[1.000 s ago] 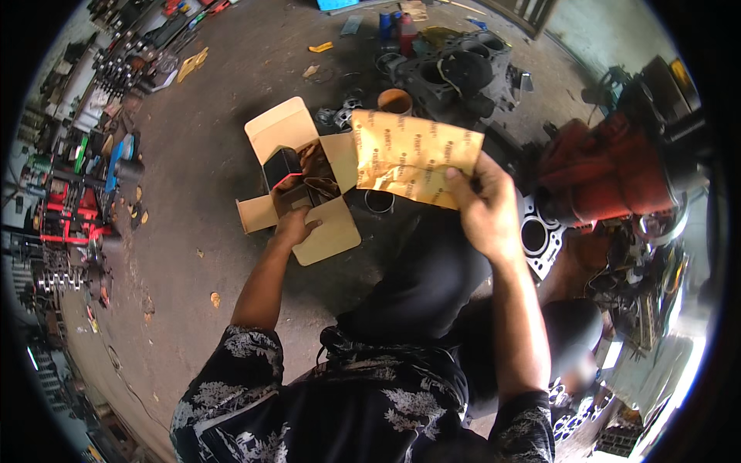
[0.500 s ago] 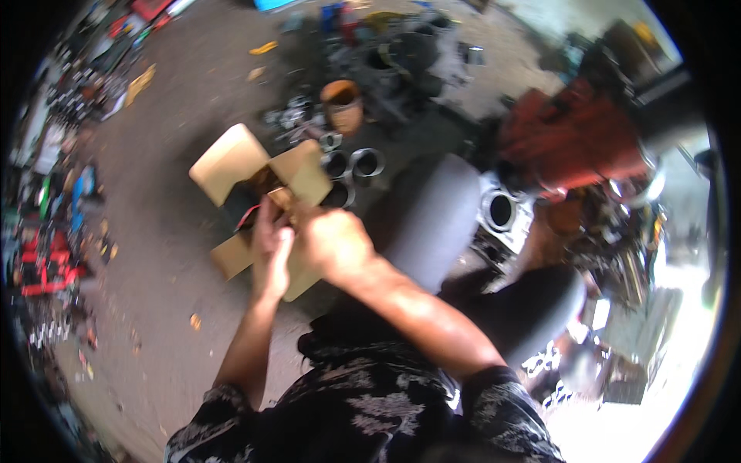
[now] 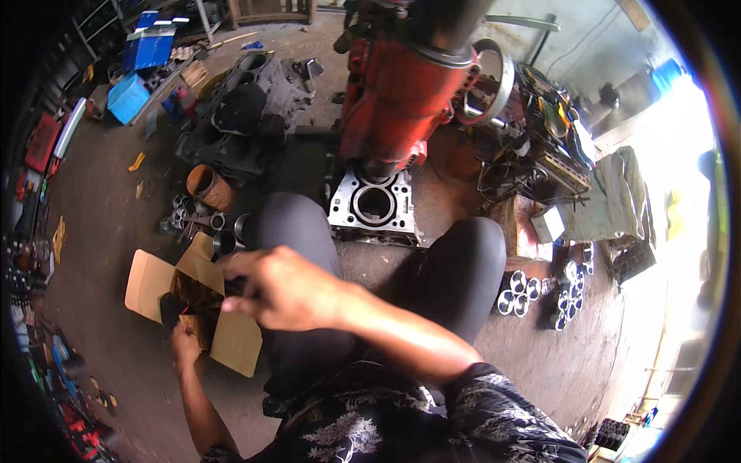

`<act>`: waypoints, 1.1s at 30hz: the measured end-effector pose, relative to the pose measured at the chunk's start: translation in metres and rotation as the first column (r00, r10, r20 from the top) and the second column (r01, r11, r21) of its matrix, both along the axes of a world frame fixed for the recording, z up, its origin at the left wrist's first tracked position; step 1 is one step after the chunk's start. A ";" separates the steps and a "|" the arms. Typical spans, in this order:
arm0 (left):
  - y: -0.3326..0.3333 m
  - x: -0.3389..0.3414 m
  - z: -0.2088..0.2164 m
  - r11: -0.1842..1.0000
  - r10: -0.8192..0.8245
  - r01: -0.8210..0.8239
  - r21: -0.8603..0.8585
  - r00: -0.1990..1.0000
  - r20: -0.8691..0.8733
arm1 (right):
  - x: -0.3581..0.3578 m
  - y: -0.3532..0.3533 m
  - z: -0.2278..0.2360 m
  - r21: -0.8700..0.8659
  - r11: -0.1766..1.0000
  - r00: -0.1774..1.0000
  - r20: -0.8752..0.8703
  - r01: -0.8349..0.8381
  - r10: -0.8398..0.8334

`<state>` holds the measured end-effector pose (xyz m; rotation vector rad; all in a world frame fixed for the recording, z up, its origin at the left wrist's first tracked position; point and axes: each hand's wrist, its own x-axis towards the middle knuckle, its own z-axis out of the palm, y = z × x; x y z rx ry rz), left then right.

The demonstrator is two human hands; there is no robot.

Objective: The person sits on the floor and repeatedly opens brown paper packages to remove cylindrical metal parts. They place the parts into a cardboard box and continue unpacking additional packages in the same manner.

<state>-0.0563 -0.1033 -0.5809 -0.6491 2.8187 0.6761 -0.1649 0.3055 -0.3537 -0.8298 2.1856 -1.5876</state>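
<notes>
An open cardboard box (image 3: 150, 284) stands on the floor to my left, its flaps spread. Dark and brown contents show inside, partly hidden. My left hand (image 3: 184, 345) is closed on a tan cardboard piece (image 3: 193, 330) at the box's near side; whether it is a flap or separate I cannot tell. Over my left thigh, beside the box, hovers my right hand (image 3: 285, 289), somewhat blurred. Its thumb and forefinger are apart, and I see nothing held between them. Ahead, a metal engine block (image 3: 405, 202) with a round bore sits beneath a red machine head (image 3: 401, 92).
Beyond the box lie a rusty cylinder (image 3: 210, 189), metal sleeves (image 3: 225, 241) and connecting rods (image 3: 185, 216). A dark engine block (image 3: 255, 100) rests farther back. Several shiny rings (image 3: 519, 293) stand on the right-hand floor, near a cluttered bench (image 3: 556, 147).
My view has swung right and up, bringing the red machine and engine block toward the middle. My right hand has drawn away from my left, which stays at the box.
</notes>
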 end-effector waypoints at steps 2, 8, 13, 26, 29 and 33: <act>-0.010 -0.004 -0.030 0.987 0.128 -0.128 0.096 0.992 0.006 | -0.001 0.049 0.014 -0.037 0.993 0.988 -0.104 0.115 -0.118; -0.037 -0.028 -0.041 0.964 0.216 -0.230 0.137 0.970 0.111 | 0.019 0.180 0.027 0.154 0.839 0.853 -0.066 0.521 -0.518; -0.035 -0.032 -0.037 0.967 0.131 -0.029 -0.252 0.909 0.395 | 0.045 0.239 0.006 0.078 0.613 0.607 0.090 0.786 -0.790; 0.007 -0.013 -0.072 0.963 0.206 -0.108 -0.247 0.886 0.416 | 0.055 0.258 -0.017 0.068 0.539 0.543 -0.101 0.840 -0.834; 0.010 -0.008 -0.068 0.940 0.267 -0.265 -0.212 0.963 -0.022 | 0.055 0.258 -0.020 0.065 0.515 0.519 -0.103 0.855 -0.849; -0.017 -0.004 -0.093 0.811 0.489 -0.571 -0.125 0.780 -0.390 | 0.055 0.259 -0.022 0.091 0.490 0.498 -0.126 0.867 -0.858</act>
